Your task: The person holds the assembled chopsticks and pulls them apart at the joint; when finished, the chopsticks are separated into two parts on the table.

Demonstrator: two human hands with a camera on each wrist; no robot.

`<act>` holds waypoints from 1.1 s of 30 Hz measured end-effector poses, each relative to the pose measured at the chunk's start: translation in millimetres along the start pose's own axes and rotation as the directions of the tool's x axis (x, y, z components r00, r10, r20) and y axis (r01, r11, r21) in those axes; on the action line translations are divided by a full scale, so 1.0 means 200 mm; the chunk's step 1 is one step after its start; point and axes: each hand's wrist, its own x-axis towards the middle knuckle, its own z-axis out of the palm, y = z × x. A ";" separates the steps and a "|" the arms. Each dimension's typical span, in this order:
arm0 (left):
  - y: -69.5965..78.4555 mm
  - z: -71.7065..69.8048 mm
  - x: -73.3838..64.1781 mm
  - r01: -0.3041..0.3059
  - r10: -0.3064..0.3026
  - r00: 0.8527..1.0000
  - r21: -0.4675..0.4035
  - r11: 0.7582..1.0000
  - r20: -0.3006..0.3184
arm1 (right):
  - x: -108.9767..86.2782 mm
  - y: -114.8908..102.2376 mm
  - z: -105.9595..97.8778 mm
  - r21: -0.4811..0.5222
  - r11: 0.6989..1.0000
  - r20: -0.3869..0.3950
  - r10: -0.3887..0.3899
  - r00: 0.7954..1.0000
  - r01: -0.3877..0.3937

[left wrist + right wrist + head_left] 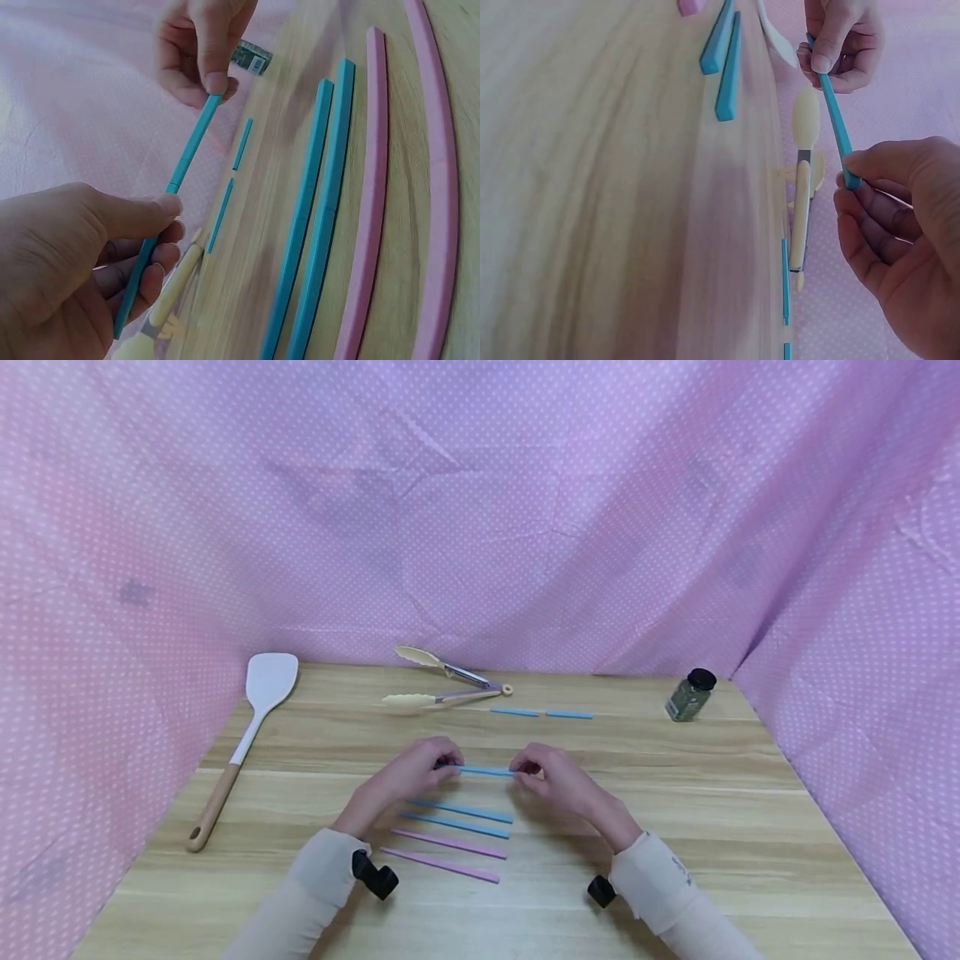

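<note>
Above the middle of the table, my left hand [415, 768] and right hand [555, 777] hold one slim blue chopstick [486, 771] between them. The left thumb and fingers pinch it around a lower part, with its tip sticking out past the palm in the left wrist view. A seam crosses the chopstick [187, 159] near its middle. At the opposite end, the right thumb and fingertips pinch its squared end [850, 178]. Closer to me lie two blue chopsticks [461, 811] and two pink chopsticks [450, 844], roughly parallel.
Two short blue stick pieces [514, 712] lie end to end beyond the hands. Behind them are tongs [468, 695] with cream tips. A white spatula [272, 681] with a wooden handle lies left; a black-capped jar [688, 697] stands far right. Pink dotted cloth [480, 527] surrounds the table.
</note>
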 end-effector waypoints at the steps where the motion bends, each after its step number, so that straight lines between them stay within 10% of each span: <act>1: 0.01 0.00 0.00 -0.001 0.001 1.000 -0.003 1.000 -0.008 | 0.00 0.00 0.00 -0.002 1.000 -0.013 -0.013 1.000 0.013; 9: 0.05 0.03 0.04 -0.052 0.050 0.997 -0.042 0.998 -0.062 | 0.05 -0.05 0.04 0.019 0.993 -0.092 -0.118 0.989 0.120; 33: 0.04 0.06 0.04 -0.096 0.087 0.991 -0.093 0.991 -0.097 | 0.02 -0.07 0.05 0.063 0.996 -0.070 -0.056 0.996 0.061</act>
